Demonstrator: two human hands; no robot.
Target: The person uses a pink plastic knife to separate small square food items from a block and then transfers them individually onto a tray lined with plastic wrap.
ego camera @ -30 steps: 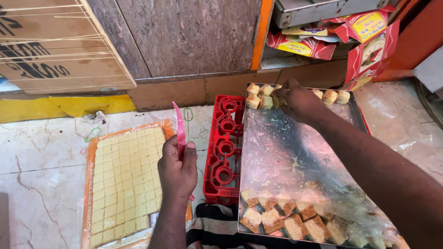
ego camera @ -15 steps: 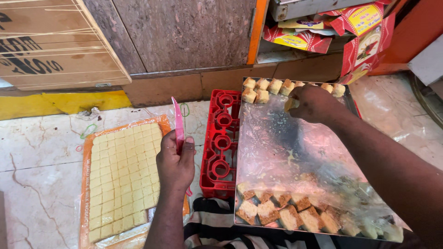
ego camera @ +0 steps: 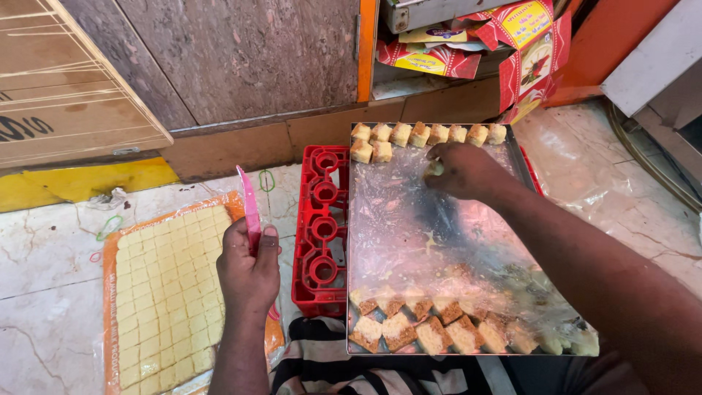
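Note:
My left hand (ego camera: 248, 267) is closed around a pink flat scraper (ego camera: 249, 207) that points upward, over the right edge of a slab of yellow sweet (ego camera: 164, 292) cut into small squares on orange-edged plastic. My right hand (ego camera: 464, 172) reaches across a plastic-lined metal tray (ego camera: 417, 241) and pinches one pale sweet piece (ego camera: 433, 169) near the far row of sweet cubes (ego camera: 428, 134). Another row of brown-topped cubes (ego camera: 439, 329) lies along the tray's near edge.
A red plastic crate (ego camera: 322, 230) lies under the tray's left side. Marble floor tiles surround the slab. A cardboard box (ego camera: 66, 80) stands at the back left, and printed red and yellow cartons (ego camera: 497, 36) at the back right. Striped cloth covers my lap.
My right hand has drawn back from the tray's far left corner toward the middle of the far row, holding a piece. The left hand stays put with the scraper.

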